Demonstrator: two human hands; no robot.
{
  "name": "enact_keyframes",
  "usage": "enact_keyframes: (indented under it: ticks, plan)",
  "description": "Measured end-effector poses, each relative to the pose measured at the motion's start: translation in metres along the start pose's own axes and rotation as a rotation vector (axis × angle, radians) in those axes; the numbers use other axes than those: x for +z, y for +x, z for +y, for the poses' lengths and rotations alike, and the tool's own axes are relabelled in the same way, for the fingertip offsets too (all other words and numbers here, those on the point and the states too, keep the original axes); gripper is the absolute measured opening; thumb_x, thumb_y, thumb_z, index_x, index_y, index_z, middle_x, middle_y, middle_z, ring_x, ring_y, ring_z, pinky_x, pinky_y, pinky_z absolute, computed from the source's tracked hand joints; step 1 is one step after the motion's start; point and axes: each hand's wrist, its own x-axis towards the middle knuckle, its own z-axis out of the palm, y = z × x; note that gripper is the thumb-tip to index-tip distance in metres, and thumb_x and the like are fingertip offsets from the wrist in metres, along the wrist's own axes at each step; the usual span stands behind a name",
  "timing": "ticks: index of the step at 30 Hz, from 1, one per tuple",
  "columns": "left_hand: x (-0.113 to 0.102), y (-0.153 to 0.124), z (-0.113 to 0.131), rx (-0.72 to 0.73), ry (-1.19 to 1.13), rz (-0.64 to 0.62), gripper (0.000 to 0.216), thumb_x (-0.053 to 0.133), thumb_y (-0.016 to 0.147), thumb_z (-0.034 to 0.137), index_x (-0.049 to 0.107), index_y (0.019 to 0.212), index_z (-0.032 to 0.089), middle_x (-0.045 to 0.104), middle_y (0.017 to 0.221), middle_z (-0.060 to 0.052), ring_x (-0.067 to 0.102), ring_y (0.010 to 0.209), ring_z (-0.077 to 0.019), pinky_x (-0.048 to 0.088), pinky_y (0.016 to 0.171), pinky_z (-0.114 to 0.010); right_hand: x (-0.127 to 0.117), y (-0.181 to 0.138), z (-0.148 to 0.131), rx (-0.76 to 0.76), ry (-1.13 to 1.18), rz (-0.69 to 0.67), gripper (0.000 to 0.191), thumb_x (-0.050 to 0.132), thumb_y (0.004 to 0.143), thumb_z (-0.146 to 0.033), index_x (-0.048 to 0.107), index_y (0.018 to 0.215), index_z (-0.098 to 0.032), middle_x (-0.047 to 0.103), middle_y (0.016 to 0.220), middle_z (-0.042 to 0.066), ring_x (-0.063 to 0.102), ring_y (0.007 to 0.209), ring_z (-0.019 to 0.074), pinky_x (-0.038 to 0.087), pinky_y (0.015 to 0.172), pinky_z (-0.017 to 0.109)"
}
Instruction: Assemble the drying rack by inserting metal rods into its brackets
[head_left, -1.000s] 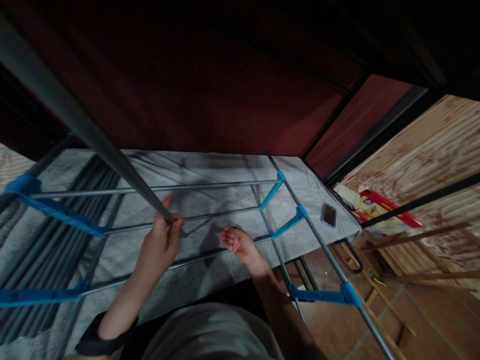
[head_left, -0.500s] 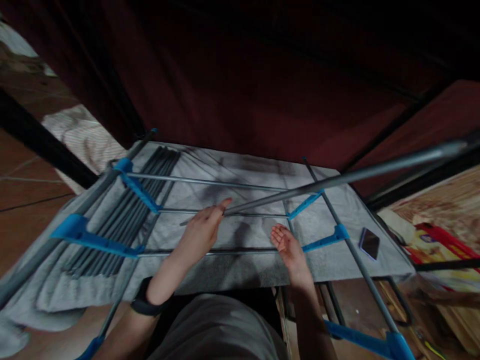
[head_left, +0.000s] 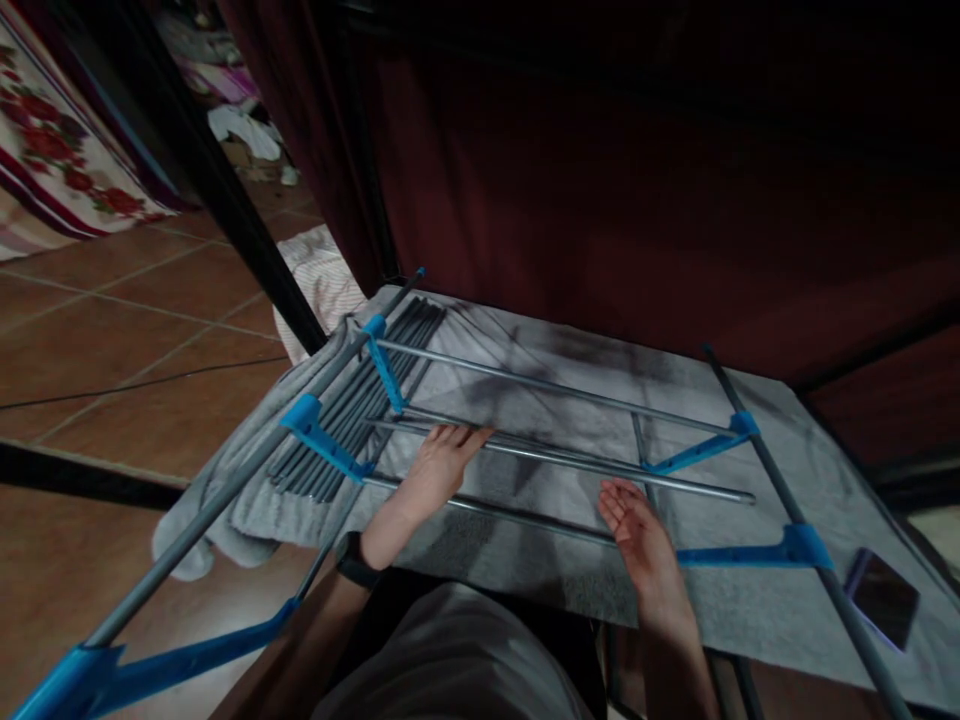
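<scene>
My left hand (head_left: 439, 462) is closed on a long grey metal rod (head_left: 600, 468), fingers laid over it near its left end. The rod lies almost level across a drying-rack frame (head_left: 555, 388) of grey tubes and blue plastic joints (head_left: 326, 438). The frame rests on a grey cloth (head_left: 525, 560). My right hand (head_left: 637, 525) hovers palm up and open just in front of the rod, holding nothing. A bundle of loose grey rods (head_left: 352, 405) lies on the cloth at the left, beyond the frame's left side.
A dark phone (head_left: 881, 598) lies on the cloth at the right. Dark red curtain (head_left: 600, 200) hangs behind. Terracotta floor tiles (head_left: 112, 340) spread to the left, with a black post (head_left: 217, 190) and a floral fabric (head_left: 67, 160) further back.
The rod in my left hand swung down from pointing up and away to lying nearly flat across the frame. My view turned left. My right hand stayed open.
</scene>
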Motion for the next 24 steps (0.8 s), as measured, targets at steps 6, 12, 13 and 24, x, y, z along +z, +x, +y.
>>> enact_keyframes:
  ticks: [6,12,13,24]
  plan:
    - [0.014,-0.006,-0.013,-0.038,0.031,-0.066,0.064,0.04,0.086,-0.001,0.056,0.143,0.023,0.066,0.108,-0.01,0.057,0.103,-0.0259,0.041,0.096,-0.042,0.001,0.008,0.015,-0.014,0.044,-0.038,0.028,0.078,0.067,-0.026,0.075,0.095,-0.026,0.077,0.111,0.006,0.072,0.106,0.024,0.045,0.113,0.051]
    - [0.021,-0.001,-0.004,-0.044,0.058,-0.11,0.056,0.038,0.093,0.004,0.055,0.143,0.022,0.066,0.111,-0.011,0.057,0.103,-0.0256,0.042,0.096,-0.043,0.003,0.015,0.02,-0.03,0.106,-0.059,0.035,0.075,0.066,-0.023,0.076,0.1,-0.025,0.075,0.118,0.006,0.065,0.123,0.0234,0.039,0.121,0.05]
    - [0.022,-0.001,-0.003,-0.049,0.064,-0.113,0.055,0.038,0.094,0.005,0.055,0.143,0.023,0.066,0.111,-0.011,0.057,0.103,-0.0255,0.041,0.096,-0.043,0.001,0.015,0.021,-0.04,0.111,-0.042,0.033,0.075,0.064,-0.021,0.076,0.097,-0.025,0.075,0.118,0.005,0.065,0.123,0.0224,0.039,0.121,0.048]
    - [0.041,-0.002,-0.004,-0.058,0.059,-0.128,0.054,0.039,0.093,0.002,0.055,0.14,0.022,0.065,0.117,-0.011,0.057,0.107,-0.0223,0.039,0.106,-0.042,-0.029,0.037,0.047,-0.099,0.083,0.065,0.012,0.082,0.071,-0.032,0.072,0.077,-0.028,0.076,0.101,0.004,0.073,0.108,0.0238,0.05,0.113,0.05]
